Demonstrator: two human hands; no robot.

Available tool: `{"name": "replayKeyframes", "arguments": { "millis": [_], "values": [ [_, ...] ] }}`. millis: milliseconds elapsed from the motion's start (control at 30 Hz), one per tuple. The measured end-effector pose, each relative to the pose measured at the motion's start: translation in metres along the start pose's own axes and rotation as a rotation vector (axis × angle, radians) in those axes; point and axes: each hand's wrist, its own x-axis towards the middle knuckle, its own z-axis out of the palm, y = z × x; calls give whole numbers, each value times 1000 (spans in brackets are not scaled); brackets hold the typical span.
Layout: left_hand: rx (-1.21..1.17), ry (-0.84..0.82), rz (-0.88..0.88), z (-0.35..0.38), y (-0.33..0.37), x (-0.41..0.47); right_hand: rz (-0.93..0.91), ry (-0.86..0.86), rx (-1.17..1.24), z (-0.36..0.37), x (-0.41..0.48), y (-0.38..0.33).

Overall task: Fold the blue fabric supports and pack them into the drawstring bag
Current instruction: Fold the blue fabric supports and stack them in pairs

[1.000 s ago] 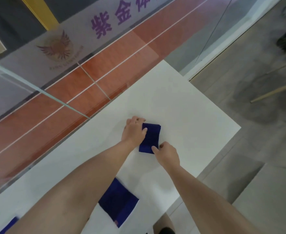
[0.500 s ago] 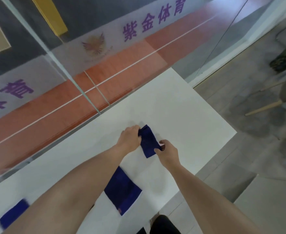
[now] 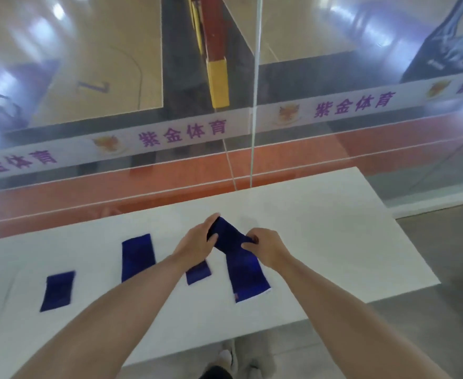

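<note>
Raised off the white surface (image 3: 334, 242) since a second ago, the folded support (image 3: 229, 233) hangs between both hands. Flat supports (image 3: 138, 255) lie to the left. The left hand (image 3: 197, 243) wraps its fingers round the far end, and the right hand (image 3: 267, 248) pinches the near end. No drawstring bag shows, so packing probably waits on more folding.

White table (image 3: 334, 242) against glass wall (image 3: 334, 143); yellow post pad (image 3: 218, 83) beyond.
</note>
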Motion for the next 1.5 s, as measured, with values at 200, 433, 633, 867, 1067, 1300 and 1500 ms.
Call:
{"name": "replayKeyframes", "arguments": {
  "millis": [200, 433, 633, 867, 1067, 1300, 1500],
  "values": [
    [-63, 134, -89, -52, -56, -95, -150, -133, -112, 55, -18, -88],
    [-102, 357, -213, -104, -160, -206, -303, -254, -235, 161, -30, -201],
    [-183, 486, -361, -157, -283, -321, -347, -359, -262, 304, -55, -312],
    [-431, 567, -614, -219, -416, -434, -349, -504, -263, 448, -87, -427],
    [-508, 568, -730, -254, -496, -475, -342, -578, -310, 518, -81, -490],
    [-506, 631, -757, -311, -549, -485, -392, -719, -333, 575, -37, -564],
    [-511, 634, -809, -358, -610, -465, -331, -777, -418, 625, 8, -606]
  ]
}}
